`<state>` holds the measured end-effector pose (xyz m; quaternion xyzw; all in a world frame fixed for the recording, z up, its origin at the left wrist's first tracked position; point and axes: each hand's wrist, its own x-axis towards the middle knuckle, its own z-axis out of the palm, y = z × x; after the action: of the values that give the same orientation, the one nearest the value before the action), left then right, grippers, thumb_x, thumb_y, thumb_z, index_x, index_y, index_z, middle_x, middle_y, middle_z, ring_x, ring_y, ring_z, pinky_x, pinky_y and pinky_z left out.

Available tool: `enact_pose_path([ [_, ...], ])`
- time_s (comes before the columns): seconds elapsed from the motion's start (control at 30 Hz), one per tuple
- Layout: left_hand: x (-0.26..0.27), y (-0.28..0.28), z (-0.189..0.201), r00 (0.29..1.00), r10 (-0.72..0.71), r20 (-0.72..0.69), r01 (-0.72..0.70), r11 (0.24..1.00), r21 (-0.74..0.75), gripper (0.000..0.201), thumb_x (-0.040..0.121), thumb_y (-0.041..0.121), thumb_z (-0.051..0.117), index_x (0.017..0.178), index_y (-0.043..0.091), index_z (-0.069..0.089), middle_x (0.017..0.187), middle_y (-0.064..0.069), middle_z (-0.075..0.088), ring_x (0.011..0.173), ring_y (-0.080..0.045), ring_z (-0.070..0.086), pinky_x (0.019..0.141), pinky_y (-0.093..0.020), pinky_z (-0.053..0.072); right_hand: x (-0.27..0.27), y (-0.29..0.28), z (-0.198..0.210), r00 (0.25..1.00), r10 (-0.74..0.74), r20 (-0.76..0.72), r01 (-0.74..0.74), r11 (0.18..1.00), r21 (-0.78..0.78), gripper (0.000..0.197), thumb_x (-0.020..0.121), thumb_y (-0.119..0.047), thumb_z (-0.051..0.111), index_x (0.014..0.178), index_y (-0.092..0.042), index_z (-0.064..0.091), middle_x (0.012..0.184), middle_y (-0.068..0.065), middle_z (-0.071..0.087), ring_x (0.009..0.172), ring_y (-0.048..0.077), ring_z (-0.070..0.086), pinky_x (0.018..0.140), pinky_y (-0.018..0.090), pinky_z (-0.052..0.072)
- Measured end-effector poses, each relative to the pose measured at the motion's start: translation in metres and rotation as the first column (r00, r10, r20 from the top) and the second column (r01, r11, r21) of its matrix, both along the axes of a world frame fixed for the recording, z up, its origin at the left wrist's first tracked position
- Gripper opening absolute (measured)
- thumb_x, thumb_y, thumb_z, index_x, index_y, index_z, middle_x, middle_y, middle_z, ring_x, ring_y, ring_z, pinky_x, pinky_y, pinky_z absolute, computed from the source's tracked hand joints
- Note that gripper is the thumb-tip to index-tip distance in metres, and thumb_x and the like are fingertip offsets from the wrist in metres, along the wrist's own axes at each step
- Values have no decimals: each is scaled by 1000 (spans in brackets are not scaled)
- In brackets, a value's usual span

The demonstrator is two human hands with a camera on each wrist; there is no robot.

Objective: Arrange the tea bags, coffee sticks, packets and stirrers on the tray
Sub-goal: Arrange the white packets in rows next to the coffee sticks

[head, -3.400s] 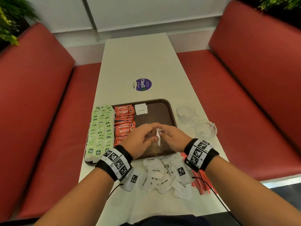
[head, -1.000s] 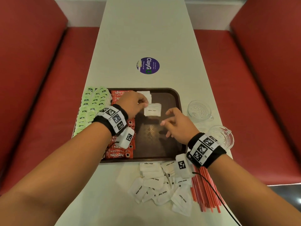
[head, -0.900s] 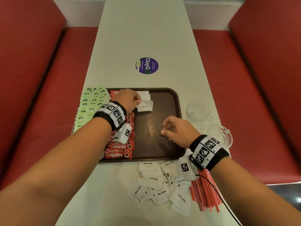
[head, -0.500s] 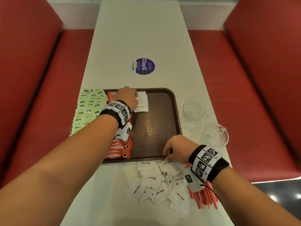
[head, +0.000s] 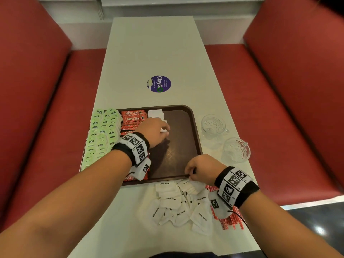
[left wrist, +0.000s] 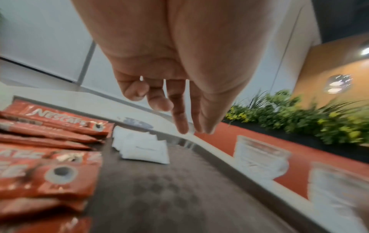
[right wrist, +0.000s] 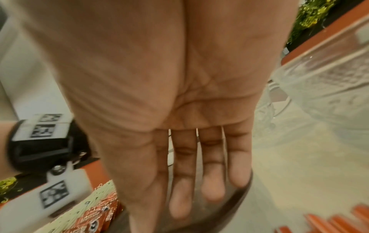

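Note:
On the brown tray [head: 186, 146], green tea bags [head: 101, 135] fill the left column, with red coffee sticks [head: 133, 119] beside them. A few white sugar packets [head: 155, 113] lie stacked at the far middle. My left hand [head: 163, 129] hovers just above those packets [left wrist: 143, 148], fingers [left wrist: 180, 124] hanging loose and holding nothing. My right hand [head: 189, 174] is at the tray's near rim, beside the loose pile of sugar packets [head: 178, 202] on the table. In the right wrist view its fingers [right wrist: 212, 186] are straight and hold nothing. Red stirrers [head: 229, 223] lie under my right wrist.
Two clear glass cups [head: 213, 125] [head: 236, 149] stand right of the tray. A round purple sticker [head: 159, 83] marks the white table beyond it. Red bench seats run along both sides. The tray's right half is bare.
My left hand carried a sugar packet to the stack at the tray's far side and let it go. My right hand drew back from mid-tray to the near rim by the pile.

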<state>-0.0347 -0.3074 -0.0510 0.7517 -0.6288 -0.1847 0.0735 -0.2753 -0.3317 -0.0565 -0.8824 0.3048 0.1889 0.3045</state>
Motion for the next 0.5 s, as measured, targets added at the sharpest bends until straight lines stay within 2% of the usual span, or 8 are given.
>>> enact_pose_path([
  [0.13,-41,46,17,986,-135,-94,135,991,-9,15,91,41,65,103,35,71,106,14,65,100,-7,55,93,-30,45,-19,9,-2,999,-31,-13,30,998,-61,25,86,-28,74,109,-22,71,104,-6,59,95,13,57,83,25,46],
  [0.23,-69,72,16,959,-268,-93,274,959,69,19,88,44,68,104,34,70,104,14,62,94,-7,50,89,-23,32,-27,16,-5,998,-68,-17,66,993,-98,28,83,-30,76,109,-22,68,106,-5,57,94,14,54,82,26,45],
  [0.3,-82,83,7,942,-325,-87,333,937,109,25,87,43,69,109,32,69,107,11,63,98,-10,51,87,-24,37,-30,21,-5,995,-95,-1,94,990,-101,30,83,-29,76,111,-22,66,104,-6,53,94,13,51,80,25,41],
  [0.4,-94,93,-8,934,-349,-72,356,926,129,34,86,39,71,119,32,67,113,11,66,102,-13,54,86,-27,43,-33,28,-5,993,-118,19,119,989,-92,31,83,-24,76,112,-21,65,110,-3,57,100,16,56,86,27,46],
  [0.5,-98,96,-16,939,-339,-64,344,931,119,29,90,36,67,119,31,68,113,10,68,104,-14,55,88,-26,44,-34,33,-5,993,-117,20,118,989,-88,31,84,-23,75,113,-20,64,113,-2,62,102,17,59,90,29,49],
])
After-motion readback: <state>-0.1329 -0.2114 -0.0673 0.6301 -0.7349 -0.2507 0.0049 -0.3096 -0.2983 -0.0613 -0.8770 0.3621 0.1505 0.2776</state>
